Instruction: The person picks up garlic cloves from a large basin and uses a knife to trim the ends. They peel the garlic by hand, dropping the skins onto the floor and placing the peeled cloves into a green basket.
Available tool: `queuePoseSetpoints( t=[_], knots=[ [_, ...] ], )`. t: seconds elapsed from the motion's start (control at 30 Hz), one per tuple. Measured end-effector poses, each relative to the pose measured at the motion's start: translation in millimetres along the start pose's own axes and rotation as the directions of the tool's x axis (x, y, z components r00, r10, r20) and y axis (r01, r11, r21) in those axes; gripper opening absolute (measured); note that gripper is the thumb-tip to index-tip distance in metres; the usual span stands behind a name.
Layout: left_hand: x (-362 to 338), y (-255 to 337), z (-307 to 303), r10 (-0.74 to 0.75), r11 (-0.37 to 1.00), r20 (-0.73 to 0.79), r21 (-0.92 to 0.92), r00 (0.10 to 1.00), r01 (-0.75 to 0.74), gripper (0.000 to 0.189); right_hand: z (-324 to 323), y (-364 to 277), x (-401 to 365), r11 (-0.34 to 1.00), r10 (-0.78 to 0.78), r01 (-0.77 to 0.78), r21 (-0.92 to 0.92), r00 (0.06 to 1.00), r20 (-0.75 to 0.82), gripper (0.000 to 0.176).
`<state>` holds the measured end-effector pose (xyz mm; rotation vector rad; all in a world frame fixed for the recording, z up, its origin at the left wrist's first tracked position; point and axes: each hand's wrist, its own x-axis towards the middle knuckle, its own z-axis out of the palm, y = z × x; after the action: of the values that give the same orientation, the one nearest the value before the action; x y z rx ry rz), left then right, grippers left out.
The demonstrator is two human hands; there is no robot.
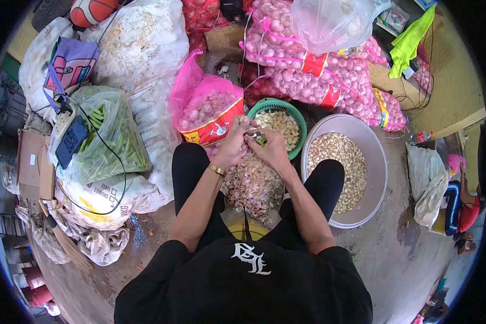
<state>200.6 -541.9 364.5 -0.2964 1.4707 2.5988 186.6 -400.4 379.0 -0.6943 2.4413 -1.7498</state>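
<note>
Along the left side of the floor [86,286], a clear plastic bag [127,143] is holding long green vegetables [95,116], and a phone [72,141] is leaning at its left edge. Farther right, a pink mesh sack [216,124] is standing open with garlic bulbs [206,108] showing inside, just beyond my left hand [236,143], which is the nearer of my two. That hand is curling its fingers and meeting the other one above a heap of papery skins [252,186], the heap lying between my knees on the side toward my body. My right hand [270,147] is pinching a small green object [261,140], which is sitting at the fingertips on that hand's left side, right where the two grips are meeting. My fingers are covering so much that I cannot tell whether the left hand is closing on anything, nor which way the green object's long axis is running.

Directly beyond my right hand, and nearer to it than to my left, a green basket [302,127] is holding pale cloves [279,120]. Right of that basket, a broad white tub [380,181] is standing near my right knee, and many more cloves [335,162] are covering its bottom. Behind both containers, full mesh sacks [335,78] of bulbs are lying stacked toward the floor's far edge.
</note>
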Motion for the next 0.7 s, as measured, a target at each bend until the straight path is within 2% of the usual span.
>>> queuePoseSetpoints(
  t=[0.03, 0.17, 0.23, 0.27, 0.33, 0.47, 0.53, 0.57, 0.63, 0.7],
  knots=[
    [-0.7, 0.3, 2.3, 0.013, 1.0, -0.054, 0.01, 0.998, -0.013, 0.022, -0.5, 1.2, 0.1, 1.0, 0.016, -0.016, -0.017, 1.0, 0.027, 0.026],
    [-2.0, 5.5, 0.7, -0.03, 0.999, -0.081, -0.015, 0.996, 0.029, 0.021, -2.5, -0.2, -0.1, 0.999, -0.021, 0.019, 0.035, 0.999, 0.04, 0.024],
    [1.7, 7.2, -6.1, -0.115, 0.985, -0.078, -0.136, 0.99, 0.104, 0.021, -4.9, -5.1, 0.5, 0.935, 0.178, -0.182, 0.305, 0.983, 0.042, 0.02],
    [5.5, 3.3, -12.9, -0.115, 0.985, -0.077, -0.136, 0.99, 0.104, 0.021, -7.2, -6.2, 1.1, 0.935, 0.178, -0.182, 0.305, 0.983, 0.041, 0.02],
    [11.0, -0.8, -20.6, -0.15, 0.961, 0.049, -0.229, 0.987, 0.157, 0.023, -11.8, -7.2, 4.8, 0.859, 0.296, -0.306, 0.411, 0.951, 0.089, 0.018],
    [-0.2, 2.8, -8.6, -0.123, 0.964, 0.013, -0.237, 0.992, 0.123, 0.025, -7.3, 0.3, 6.0, 0.873, 0.29, -0.304, 0.382, 0.952, 0.096, 0.019],
    [-0.7, 3.0, -10.6, -0.072, 0.98, 0.002, -0.184, 0.997, 0.071, 0.021, -2.9, 5.3, 6.8, 0.938, 0.121, -0.132, 0.321, 0.991, 0.056, 0.02],
    [-0.2, 1.9, -9.9, -0.071, 0.981, -0.001, -0.183, 0.997, 0.07, 0.021, -0.7, 7.7, 6.9, 0.937, 0.12, -0.132, 0.323, 0.991, 0.058, 0.02],
    [3.0, -2.8, -5.8, 0.0, 0.994, -0.099, -0.107, 0.995, -0.01, 0.017, 0.9, 9.4, 5.8, 0.967, 0.051, -0.065, 0.247, 0.997, 0.06, 0.021],
    [2.1, -2.8, -6.2, 0.011, 0.995, -0.078, -0.102, 0.997, -0.019, 0.017, 1.8, 8.3, 4.7, 0.962, 0.063, -0.074, 0.263, 0.997, 0.051, 0.022]
  ],
)
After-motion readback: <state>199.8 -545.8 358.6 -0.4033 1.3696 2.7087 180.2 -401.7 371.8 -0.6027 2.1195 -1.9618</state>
